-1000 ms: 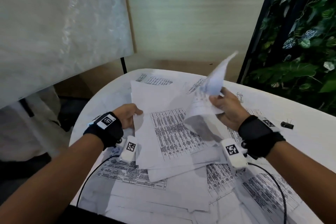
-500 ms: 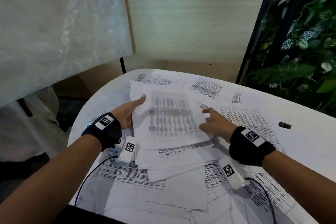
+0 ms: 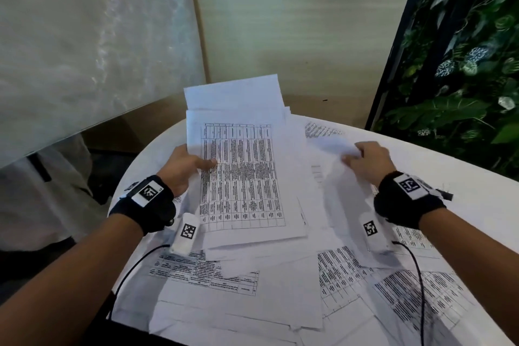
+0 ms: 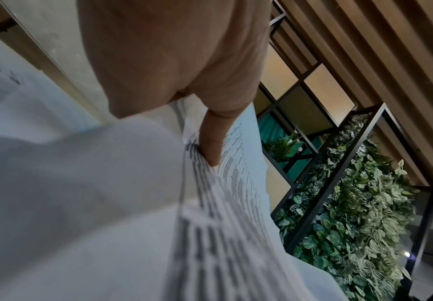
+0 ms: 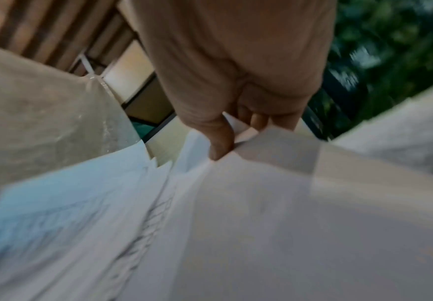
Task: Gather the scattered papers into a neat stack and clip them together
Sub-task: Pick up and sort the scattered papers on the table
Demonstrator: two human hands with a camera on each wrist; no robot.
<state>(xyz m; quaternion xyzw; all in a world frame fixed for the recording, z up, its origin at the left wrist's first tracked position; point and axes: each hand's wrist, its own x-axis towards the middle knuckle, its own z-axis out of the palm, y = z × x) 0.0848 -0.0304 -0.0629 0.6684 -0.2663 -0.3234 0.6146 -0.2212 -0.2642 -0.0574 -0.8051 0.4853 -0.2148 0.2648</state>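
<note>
My left hand (image 3: 187,166) grips the left edge of a stack of printed papers (image 3: 241,177), tilted up off the table, thumb on the top sheet's table print. In the left wrist view the thumb (image 4: 211,142) presses on the printed sheet (image 4: 236,203). My right hand (image 3: 365,160) pinches the far edge of a loose white sheet (image 3: 337,194) lying to the right of the stack; the right wrist view shows the thumb (image 5: 220,140) and curled fingers pinching that paper (image 5: 236,203). A black binder clip (image 3: 447,194) peeks out just behind my right wrist.
More printed sheets (image 3: 280,289) lie scattered over the round white table (image 3: 477,185), front and right. A sheet (image 3: 323,130) lies at the far edge. A plant wall (image 3: 463,64) stands at the right, a covered panel (image 3: 84,36) at the left.
The left hand has lifted the stack and tilted it up. The right hand left the stack, moved right and took hold of a loose sheet.
</note>
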